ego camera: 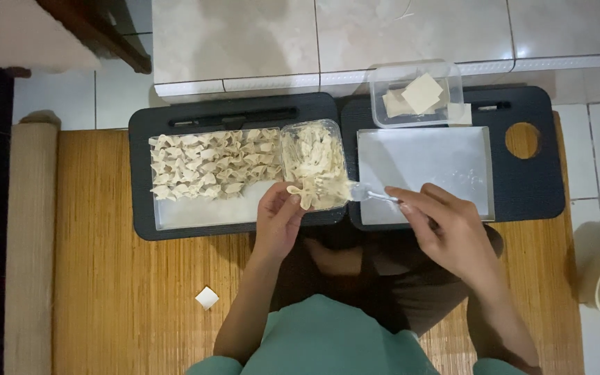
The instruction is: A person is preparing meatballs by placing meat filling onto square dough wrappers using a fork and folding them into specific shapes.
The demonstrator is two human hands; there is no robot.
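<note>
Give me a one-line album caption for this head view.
Left hand holds a folded dumpling by the filling tub; right hand holds a fork.

A woven bamboo mat [119, 278] covers pale glossy floor tiles [244, 42] in dim indoor light.

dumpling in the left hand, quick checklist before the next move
1. Left hand grips a folded dumpling: ok.
2. Right hand holds the fork, tines toward the tub: ok.
3. Tub has filling: ok.
4. Left tray has bare space below the dumpling rows: ok.
5. Wrappers left in the small box: ok.
6. Dumpling fully sealed: cannot tell.
</note>
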